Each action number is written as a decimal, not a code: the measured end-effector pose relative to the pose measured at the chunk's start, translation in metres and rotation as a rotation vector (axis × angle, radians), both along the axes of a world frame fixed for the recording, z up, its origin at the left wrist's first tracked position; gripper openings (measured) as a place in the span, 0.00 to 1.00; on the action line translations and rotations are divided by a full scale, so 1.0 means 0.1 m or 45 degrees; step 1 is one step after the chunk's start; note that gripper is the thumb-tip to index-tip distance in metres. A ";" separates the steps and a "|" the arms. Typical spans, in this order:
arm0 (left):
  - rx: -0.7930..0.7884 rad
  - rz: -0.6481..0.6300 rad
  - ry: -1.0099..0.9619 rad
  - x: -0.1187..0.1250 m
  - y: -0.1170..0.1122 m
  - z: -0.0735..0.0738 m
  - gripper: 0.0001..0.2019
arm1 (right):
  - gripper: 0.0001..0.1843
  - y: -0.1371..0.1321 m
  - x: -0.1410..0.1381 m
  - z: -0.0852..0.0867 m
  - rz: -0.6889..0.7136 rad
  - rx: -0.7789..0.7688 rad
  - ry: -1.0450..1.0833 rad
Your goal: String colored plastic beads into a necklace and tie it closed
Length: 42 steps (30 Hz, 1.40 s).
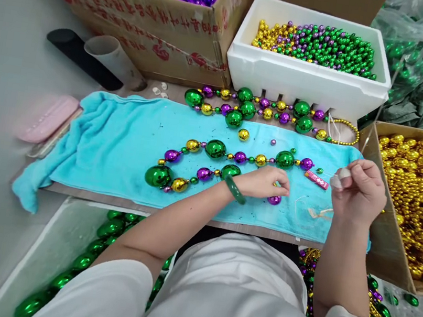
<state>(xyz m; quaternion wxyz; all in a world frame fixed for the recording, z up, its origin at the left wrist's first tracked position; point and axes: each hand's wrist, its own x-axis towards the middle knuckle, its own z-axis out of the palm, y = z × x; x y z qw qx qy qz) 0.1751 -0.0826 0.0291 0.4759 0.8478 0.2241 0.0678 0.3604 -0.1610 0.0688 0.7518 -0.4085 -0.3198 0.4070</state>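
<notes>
A bead strand (215, 149) of shiny green, gold and purple beads lies in a U on a turquoise towel (111, 135). My left hand (265, 182), with a green bangle (235, 189) at its wrist, curls its fingers over the strand's near end; a purple bead (274, 200) shows below them. Raised at the towel's right side, my right hand (363, 192) pinches a thin thread that runs toward a small green bead (320, 170). Whitish wrapping (340, 179) shows at its fingertips. Between the hands lies a small pink-red lighter-like object (316, 180).
Behind the towel lie a second bead strand (247, 110), a white foam box (308, 69) of small beads and a carton (144, 26) of purple beads. Another carton (388, 222) with gold beads stands right. A pink case (48, 118) sits left. Loose beads dot the towel.
</notes>
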 end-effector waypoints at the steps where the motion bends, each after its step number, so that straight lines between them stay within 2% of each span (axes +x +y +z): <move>1: 0.052 -0.015 0.034 -0.04 0.00 0.00 0.08 | 0.08 0.00 0.06 0.03 -0.026 0.021 0.007; 4: 0.125 -0.129 0.228 -0.19 0.01 0.02 0.09 | 0.08 -0.02 0.22 0.08 -0.094 0.054 -0.023; 6: 0.195 -0.130 0.330 -0.26 0.04 0.07 0.08 | 0.08 -0.02 0.26 0.08 -0.120 0.051 -0.048; 8: 0.284 0.033 0.284 -0.27 0.07 0.15 0.11 | 0.09 -0.02 0.24 0.07 -0.107 0.034 -0.052; 10: 0.312 0.262 0.064 -0.21 0.07 0.26 0.18 | 0.10 0.00 0.15 0.04 -0.055 0.000 -0.053; 12: 0.235 0.378 -0.224 -0.09 0.04 0.36 0.21 | 0.10 0.02 0.02 0.02 0.029 -0.043 -0.060; 14: 0.072 0.342 -0.416 0.05 0.00 0.43 0.20 | 0.10 0.03 -0.10 0.00 0.114 -0.075 -0.065; 17: -0.186 0.268 -0.454 0.18 -0.03 0.46 0.13 | 0.08 0.03 -0.20 -0.02 0.195 -0.092 -0.064; 20: -0.272 0.297 -0.394 0.19 -0.01 0.44 0.09 | 0.07 0.01 -0.21 -0.04 0.215 -0.100 -0.074; 22: -0.186 0.302 -0.347 0.15 0.02 0.41 0.08 | 0.07 0.01 -0.19 -0.04 0.192 -0.112 -0.107; 26: 0.277 0.335 -0.147 0.02 0.12 0.25 0.09 | 0.10 -0.02 -0.09 -0.01 0.020 -0.113 -0.171; 28: 0.425 0.381 0.002 -0.06 0.17 0.15 0.10 | 0.11 -0.04 -0.02 0.01 -0.051 -0.091 -0.129; 32: 0.463 0.459 0.152 -0.21 0.23 -0.01 0.11 | 0.13 -0.10 0.06 0.01 -0.068 -0.116 -0.066; 35: 0.444 0.508 0.118 -0.30 0.20 -0.03 0.11 | 0.14 -0.12 0.03 0.03 -0.024 -0.149 -0.101; 39: 0.551 0.524 0.067 -0.49 0.02 0.03 0.13 | 0.10 -0.15 0.00 0.11 0.001 -0.158 -0.079; 42: 0.745 0.510 0.199 -0.77 -0.21 0.03 0.20 | 0.08 -0.21 0.07 0.20 -0.061 -0.104 -0.083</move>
